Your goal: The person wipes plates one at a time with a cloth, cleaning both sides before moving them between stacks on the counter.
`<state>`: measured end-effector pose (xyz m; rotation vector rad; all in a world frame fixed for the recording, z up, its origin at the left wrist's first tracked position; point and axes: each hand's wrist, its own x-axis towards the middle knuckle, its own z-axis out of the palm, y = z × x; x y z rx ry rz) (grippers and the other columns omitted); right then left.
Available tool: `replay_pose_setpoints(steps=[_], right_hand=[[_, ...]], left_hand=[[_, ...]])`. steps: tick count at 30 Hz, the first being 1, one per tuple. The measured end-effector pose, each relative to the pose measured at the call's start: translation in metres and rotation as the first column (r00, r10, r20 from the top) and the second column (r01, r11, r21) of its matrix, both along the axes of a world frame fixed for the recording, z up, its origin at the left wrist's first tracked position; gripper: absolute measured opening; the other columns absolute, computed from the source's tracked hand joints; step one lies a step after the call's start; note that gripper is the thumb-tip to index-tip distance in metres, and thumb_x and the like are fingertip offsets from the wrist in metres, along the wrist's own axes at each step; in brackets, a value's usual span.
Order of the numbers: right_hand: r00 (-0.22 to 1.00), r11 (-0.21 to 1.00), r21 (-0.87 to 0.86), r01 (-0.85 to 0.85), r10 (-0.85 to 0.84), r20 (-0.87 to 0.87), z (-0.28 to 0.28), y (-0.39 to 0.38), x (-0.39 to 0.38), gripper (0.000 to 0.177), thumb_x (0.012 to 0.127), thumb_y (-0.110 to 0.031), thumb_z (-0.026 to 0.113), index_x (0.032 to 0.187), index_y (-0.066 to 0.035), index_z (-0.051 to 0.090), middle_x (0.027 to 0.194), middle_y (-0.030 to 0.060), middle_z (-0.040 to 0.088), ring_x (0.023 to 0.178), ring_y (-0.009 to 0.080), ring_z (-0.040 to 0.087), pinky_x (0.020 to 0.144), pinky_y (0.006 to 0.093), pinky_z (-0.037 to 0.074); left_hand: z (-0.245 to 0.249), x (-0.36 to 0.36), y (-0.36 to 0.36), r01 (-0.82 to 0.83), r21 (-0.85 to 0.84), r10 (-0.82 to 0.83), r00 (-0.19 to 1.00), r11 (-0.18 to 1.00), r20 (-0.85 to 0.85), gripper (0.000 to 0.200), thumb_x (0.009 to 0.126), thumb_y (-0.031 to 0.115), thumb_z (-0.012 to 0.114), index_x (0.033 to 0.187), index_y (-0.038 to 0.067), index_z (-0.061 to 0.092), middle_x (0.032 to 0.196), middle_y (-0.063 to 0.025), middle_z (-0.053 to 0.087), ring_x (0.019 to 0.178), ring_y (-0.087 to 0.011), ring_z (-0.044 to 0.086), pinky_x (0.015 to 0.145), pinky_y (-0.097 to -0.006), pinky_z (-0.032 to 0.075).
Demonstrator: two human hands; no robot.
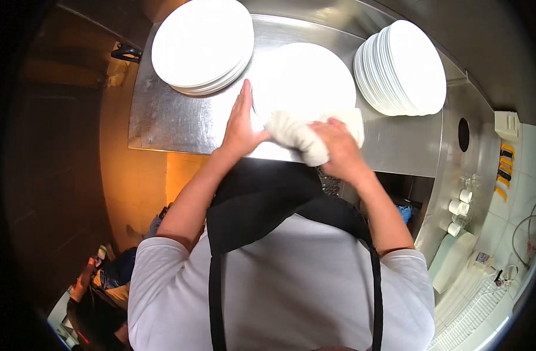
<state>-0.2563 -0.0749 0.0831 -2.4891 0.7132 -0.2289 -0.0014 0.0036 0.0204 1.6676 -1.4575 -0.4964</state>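
Observation:
A round white plate (306,76) lies in front of me on the steel counter (174,120), glaring under the light. My left hand (240,126) is open at its left rim, fingers stretched forward and thumb apart toward the cloth. My right hand (338,146) is closed on a bunched white cloth (297,133), which overlaps the plate's near edge. Part of the cloth spreads out to the right behind the knuckles. To the left stands a stack of white plates (203,44). A taller stack of white plates (399,67) leans at the right.
The counter's front edge runs close against my black apron (262,199). At the far right, several small white cups (458,207) stand on a lower steel surface, near yellow-and-black tools (505,164) on the tiled wall. A black handle (126,54) sticks out left of the counter.

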Motion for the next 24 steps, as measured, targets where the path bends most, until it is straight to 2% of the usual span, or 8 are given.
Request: replay_pose_setpoints(steps=[4,6,9,11,14,19,22,24], right_hand=[[0.925,0.897,-0.252,0.362,-0.312,0.217,-0.033,-0.041,-0.029,0.056,0.08,-0.006,0.069,0.135,-0.003,0.057,0.136,0.0219,0.059,0.132,0.04,0.051,0.113,0.0475,0.037],[0.77,0.789,-0.084,0.608,-0.561,0.305,-0.044,-0.041,-0.015,0.062,0.08,-0.005,0.07,0.139,-0.002,0.052,0.139,0.0243,0.055,0.13,0.0414,0.052,0.111,0.0436,0.04],[0.571,0.633,0.309,0.71,-0.774,0.275,-0.039,-0.043,0.001,0.069,0.077,-0.005,0.076,0.141,-0.003,0.05,0.138,0.0222,0.055,0.127,0.038,0.055,0.108,0.0415,0.043],[0.545,0.605,0.27,0.749,-0.795,0.269,-0.033,-0.04,0.01,0.072,0.075,-0.006,0.079,0.141,-0.004,0.051,0.134,0.0206,0.057,0.124,0.0356,0.057,0.107,0.0404,0.044],[0.491,0.584,0.293,0.757,-0.805,0.335,-0.042,-0.047,0.011,0.074,0.072,-0.006,0.083,0.139,-0.004,0.052,0.128,0.0176,0.062,0.12,0.0313,0.06,0.104,0.0375,0.046],[0.294,0.592,0.449,0.67,-0.766,0.571,-0.033,-0.051,0.003,0.069,0.073,0.0,0.081,0.136,0.0,0.053,0.124,0.0111,0.065,0.113,0.0211,0.061,0.101,0.033,0.047],[0.281,0.635,0.412,0.653,-0.709,0.647,0.002,-0.03,-0.004,0.066,0.073,0.0,0.081,0.134,0.003,0.054,0.124,0.0099,0.064,0.112,0.0186,0.06,0.1,0.0327,0.047],[0.384,0.798,0.354,0.488,-0.561,0.734,0.026,-0.007,-0.003,0.066,0.073,0.0,0.081,0.133,0.005,0.054,0.126,0.0105,0.063,0.113,0.0182,0.06,0.1,0.0338,0.047]], left_hand=[[-0.011,0.012,-0.037,-0.082,0.018,0.084,0.965,0.996,-0.247,0.088,0.091,0.032,0.068,0.154,-0.008,0.021,0.152,-0.032,0.039,0.141,-0.04,0.042,0.116,-0.0391,0.033],[-0.014,0.004,-0.064,-0.169,0.144,0.208,0.92,0.975,-0.333,0.079,0.095,0.033,0.063,0.153,-0.007,0.027,0.15,-0.0315,0.043,0.14,-0.0397,0.044,0.115,-0.0386,0.034],[0.016,-0.009,-0.083,-0.23,0.259,0.29,0.931,0.938,-0.222,0.06,0.098,0.029,0.059,0.144,-0.007,0.042,0.137,-0.0306,0.055,0.129,-0.0398,0.054,0.109,-0.0417,0.04],[0.001,-0.016,-0.089,-0.343,0.146,0.356,0.932,0.928,-0.066,0.05,0.096,0.024,0.063,0.136,-0.003,0.052,0.119,-0.0253,0.067,0.111,-0.036,0.066,0.097,-0.0416,0.049],[-0.003,-0.016,-0.095,-0.386,0.064,0.388,0.922,0.92,-0.013,0.047,0.095,0.022,0.065,0.133,-0.004,0.053,0.116,-0.0255,0.068,0.108,-0.0371,0.067,0.094,-0.0429,0.051],[0.039,-0.033,-0.091,-0.333,-0.1,0.321,0.94,0.938,-0.118,0.042,0.097,0.026,0.064,0.123,-0.005,0.054,0.108,-0.0276,0.068,0.101,-0.0404,0.067,0.088,-0.0449,0.051],[0.05,-0.024,-0.093,-0.369,-0.078,0.354,0.921,0.926,-0.164,0.041,0.101,0.036,0.058,0.115,-0.003,0.055,0.098,-0.0205,0.068,0.091,-0.0318,0.067,0.084,-0.0427,0.052],[0.051,-0.014,-0.099,-0.402,-0.051,0.382,0.897,0.914,-0.222,0.047,0.102,0.045,0.055,0.106,-0.001,0.056,0.09,-0.0165,0.067,0.082,-0.0278,0.065,0.08,-0.0415,0.052]])
